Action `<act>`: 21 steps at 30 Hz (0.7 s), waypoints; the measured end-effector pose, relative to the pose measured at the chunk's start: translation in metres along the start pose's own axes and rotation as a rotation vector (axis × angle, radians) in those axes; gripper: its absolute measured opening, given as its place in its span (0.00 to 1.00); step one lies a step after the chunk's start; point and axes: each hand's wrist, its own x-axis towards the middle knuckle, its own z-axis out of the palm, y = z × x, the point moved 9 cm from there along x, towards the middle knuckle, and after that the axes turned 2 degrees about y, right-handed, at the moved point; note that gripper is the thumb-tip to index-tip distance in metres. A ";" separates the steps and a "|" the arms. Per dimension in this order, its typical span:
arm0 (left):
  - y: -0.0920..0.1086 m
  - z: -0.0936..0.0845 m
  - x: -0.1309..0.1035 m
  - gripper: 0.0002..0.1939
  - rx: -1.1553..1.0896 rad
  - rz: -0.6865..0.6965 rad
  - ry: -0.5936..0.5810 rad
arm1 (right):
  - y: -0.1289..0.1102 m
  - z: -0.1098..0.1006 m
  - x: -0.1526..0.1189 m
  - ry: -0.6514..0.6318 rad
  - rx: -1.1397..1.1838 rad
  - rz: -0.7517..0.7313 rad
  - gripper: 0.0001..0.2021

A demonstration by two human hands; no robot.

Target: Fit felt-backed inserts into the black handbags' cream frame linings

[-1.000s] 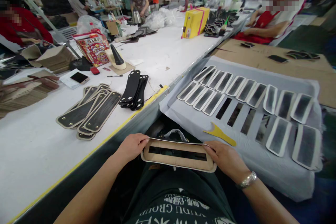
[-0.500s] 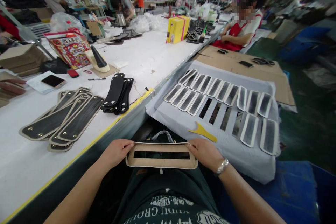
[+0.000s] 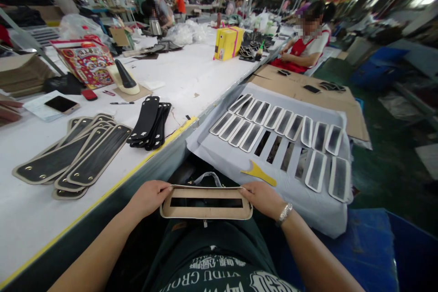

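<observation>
Over my lap is a handbag (image 3: 205,213), its tan rectangular face with a long dark slot turned up toward me. My left hand (image 3: 149,196) pinches its far left corner, and my right hand (image 3: 264,197) grips the far right corner. Behind the far edge shows a plastic-wrapped handle (image 3: 209,175). A small metal piece (image 3: 205,223) hangs at the near edge. Left of my hands, dark panels with tan edging and metal studs (image 3: 99,155) lie in a loose pile beside a stack of black strips (image 3: 147,118).
On the right, a grey padded board (image 3: 205,146) carries rows of pale-edged dark panels (image 3: 242,138) and a yellow forked tool (image 3: 258,174). A phone (image 3: 61,104), a brush-like block (image 3: 125,77) and a yellow box (image 3: 228,43) stand on the white table (image 3: 185,82). A co-worker in a red apron (image 3: 301,50) sits beyond.
The whole view has shifted slightly, so the surroundings sit a little farther left. Both hands keep the same hold on the handbag.
</observation>
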 end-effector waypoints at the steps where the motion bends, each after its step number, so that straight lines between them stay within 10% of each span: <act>1: 0.001 0.000 0.001 0.20 0.007 0.006 -0.003 | 0.000 0.000 0.000 -0.004 0.011 -0.008 0.16; 21: -0.014 0.001 -0.012 0.18 -0.291 -0.105 -0.100 | 0.016 0.016 0.008 -0.111 0.219 0.064 0.18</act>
